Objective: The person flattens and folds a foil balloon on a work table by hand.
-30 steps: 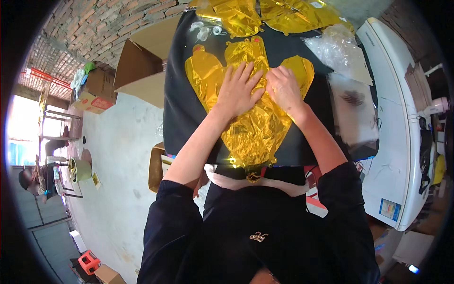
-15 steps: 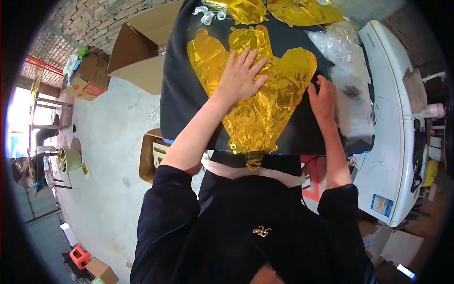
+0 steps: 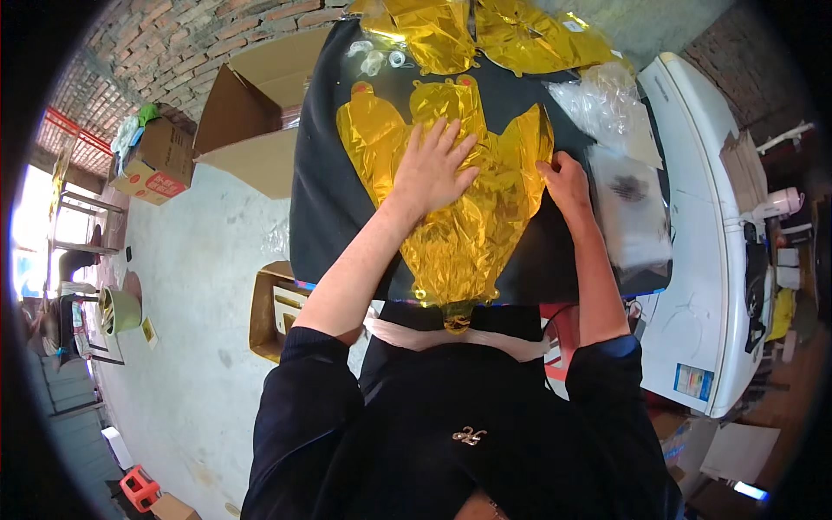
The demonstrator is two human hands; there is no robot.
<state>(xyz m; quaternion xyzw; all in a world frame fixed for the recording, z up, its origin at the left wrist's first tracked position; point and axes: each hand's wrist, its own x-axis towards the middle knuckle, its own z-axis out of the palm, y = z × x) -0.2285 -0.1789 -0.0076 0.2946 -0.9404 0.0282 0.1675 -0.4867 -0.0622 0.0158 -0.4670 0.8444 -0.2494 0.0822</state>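
A flat, uninflated gold foil balloon [image 3: 468, 234] lies on a black-covered table [image 3: 338, 238], its narrow tail hanging over the near edge. Spread across its upper middle, my left hand [image 3: 432, 173] presses down with the fingers apart. At the balloon's right edge, my right hand [image 3: 568, 184] pinches the foil between thumb and curled fingers. The right lobe beside it looks folded inward and narrow. Small tabs stick out along the balloon's rim.
More gold foil balloons [image 3: 537, 39] lie at the table's far side, near white ribbon rolls [image 3: 374, 61]. Clear plastic bags [image 3: 631, 204] rest along the right side. A white appliance [image 3: 702, 234] stands right of the table; open cardboard boxes [image 3: 247, 130] stand left.
My right hand has moved left onto the balloon's edge and closed on it. The right lobe has drawn inward. My left hand stays flat on the foil; the view has shifted slightly.
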